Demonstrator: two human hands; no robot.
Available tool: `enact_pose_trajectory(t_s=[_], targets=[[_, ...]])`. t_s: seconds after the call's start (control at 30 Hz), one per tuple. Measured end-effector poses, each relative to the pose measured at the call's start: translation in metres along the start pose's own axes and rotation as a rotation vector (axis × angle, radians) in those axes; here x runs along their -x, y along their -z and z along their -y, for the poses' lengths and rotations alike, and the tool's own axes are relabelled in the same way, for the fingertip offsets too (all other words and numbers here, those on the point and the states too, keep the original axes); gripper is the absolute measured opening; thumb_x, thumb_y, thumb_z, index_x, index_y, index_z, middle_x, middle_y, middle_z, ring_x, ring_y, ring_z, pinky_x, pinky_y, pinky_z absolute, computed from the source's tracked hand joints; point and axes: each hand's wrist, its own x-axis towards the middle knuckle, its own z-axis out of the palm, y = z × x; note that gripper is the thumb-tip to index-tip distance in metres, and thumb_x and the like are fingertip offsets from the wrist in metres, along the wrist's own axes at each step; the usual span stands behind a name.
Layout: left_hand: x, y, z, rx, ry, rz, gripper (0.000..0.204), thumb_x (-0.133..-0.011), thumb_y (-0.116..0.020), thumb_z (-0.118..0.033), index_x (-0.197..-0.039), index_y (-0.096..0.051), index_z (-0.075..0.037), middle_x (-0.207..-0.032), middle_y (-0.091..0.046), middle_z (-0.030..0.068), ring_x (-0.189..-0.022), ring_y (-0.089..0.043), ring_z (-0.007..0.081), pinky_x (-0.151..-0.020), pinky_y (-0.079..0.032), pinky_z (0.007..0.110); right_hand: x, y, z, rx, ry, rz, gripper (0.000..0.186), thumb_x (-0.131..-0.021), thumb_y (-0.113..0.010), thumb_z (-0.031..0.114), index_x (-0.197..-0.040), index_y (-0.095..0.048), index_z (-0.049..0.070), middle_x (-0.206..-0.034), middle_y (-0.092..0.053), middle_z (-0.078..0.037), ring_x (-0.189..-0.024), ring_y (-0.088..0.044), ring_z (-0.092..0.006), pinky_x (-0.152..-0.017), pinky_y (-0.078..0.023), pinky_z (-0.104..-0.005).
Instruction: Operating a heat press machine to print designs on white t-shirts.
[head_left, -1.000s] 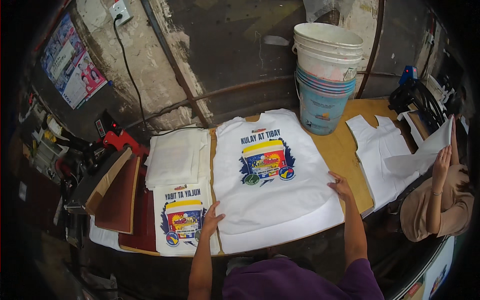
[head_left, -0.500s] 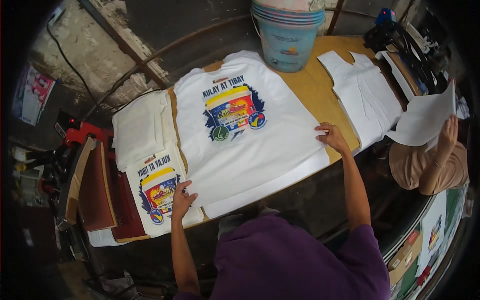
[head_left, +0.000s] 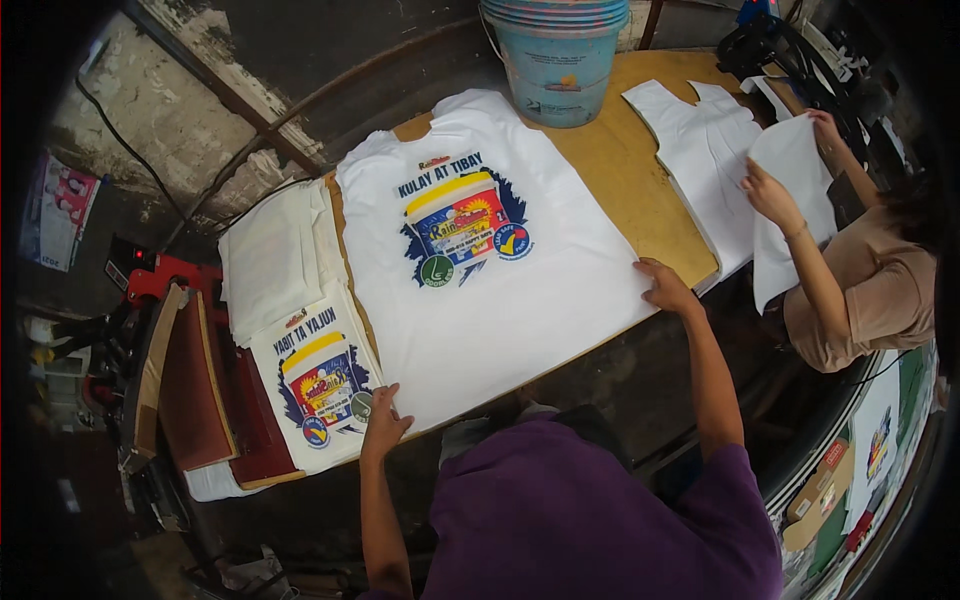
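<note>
A white T-shirt (head_left: 520, 310) with a colourful paint-bucket print lies spread flat on the table, neck end away from me. My right hand (head_left: 668, 288) is closed at its lower right corner, thumb and fingers pinching the hem. At the lower left corner, my left hand (head_left: 386, 424) holds the hem edge between thumb and fingers. Just left of that hand lies a stack of sheets, the top one a mirrored print (head_left: 325, 385) of the same design.
Folded white cloths (head_left: 272, 260) lie beyond the printed sheet. Red heat-press-like equipment (head_left: 185, 370) stands at left, stacked blue buckets (head_left: 558, 75) at the back of the wooden table (head_left: 620, 165). At right a co-worker (head_left: 850, 270) handles white fabric (head_left: 785, 220) beside another white garment piece (head_left: 690, 160).
The shirt's lower edge has come toward me, covering the white layer that showed beneath it. My left hand has moved slightly right and nearer. The co-worker's fabric has moved left, over the table edge.
</note>
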Motion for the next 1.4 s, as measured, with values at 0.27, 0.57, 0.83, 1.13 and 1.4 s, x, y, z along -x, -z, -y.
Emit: enact_pose_trajectory(t_s=[0.27, 0.57, 0.83, 1.13, 1.4], targets=[[-0.006, -0.018, 0.014, -0.131, -0.047, -0.018, 0.070, -0.066, -0.072, 0.004, -0.130, -0.045, 0.004, -0.118, -0.043, 0.0161, -0.076, -0.055, 0.0246, -0.073, -0.049, 0.034, -0.004, -0.024, -0.022, 0.193, 0.097, -0.106, 0.072, -0.062, -0.065, -0.006, -0.132, -0.050, 0.000, -0.139, -0.046, -0.018, -0.130, -0.042, -0.0330, -0.109, -0.034, -0.0348], [-0.003, -0.018, -0.003, -0.308, -0.073, -0.088, 0.073, -0.066, -0.078, -0.007, -0.130, -0.044, 0.002, -0.118, -0.042, 0.0209, -0.106, -0.053, 0.0399, -0.088, -0.048, 0.041, -0.004, -0.043, -0.020, 0.367, 0.081, -0.146, 0.066, -0.068, -0.053, -0.005, -0.133, -0.048, 0.004, -0.139, -0.045, -0.020, -0.128, -0.044, -0.0340, -0.103, -0.041, -0.0380], [-0.086, -0.030, -0.068, -0.571, -0.227, -0.366, 0.059, -0.077, -0.072, -0.028, -0.126, -0.053, -0.001, -0.137, -0.039, 0.0247, -0.127, -0.038, 0.0420, -0.100, -0.036, 0.055, -0.051, -0.020, 0.064, 0.767, -0.117, -0.161, 0.051, -0.068, -0.073, 0.033, -0.113, -0.066, 0.009, -0.136, -0.045, -0.018, -0.117, -0.047, -0.0356, -0.093, -0.045, -0.0459], [-0.204, -0.051, -0.069, -0.738, -0.238, -0.416, 0.061, -0.086, -0.054, -0.037, -0.139, -0.044, -0.009, -0.149, -0.032, 0.0205, -0.140, -0.023, 0.0410, -0.112, -0.014, 0.056, -0.293, -0.017, 0.140, 0.394, 0.445, -0.299, 0.043, -0.075, -0.072, 0.029, -0.111, -0.066, 0.007, -0.112, -0.063, -0.013, -0.109, -0.052, -0.0335, -0.091, -0.046, -0.0407], [-0.214, -0.048, -0.065, -0.730, -0.179, -0.359, 0.059, -0.084, -0.053, -0.042, -0.135, -0.050, -0.013, -0.150, -0.031, 0.0172, -0.139, -0.026, 0.0386, -0.110, -0.019, 0.057, -0.496, -0.034, 0.205, 0.376, 0.607, -0.436, 0.026, -0.077, -0.066, 0.016, -0.102, -0.069, 0.007, -0.112, -0.063, -0.010, -0.108, -0.050, -0.0310, -0.093, -0.044, -0.0395]])
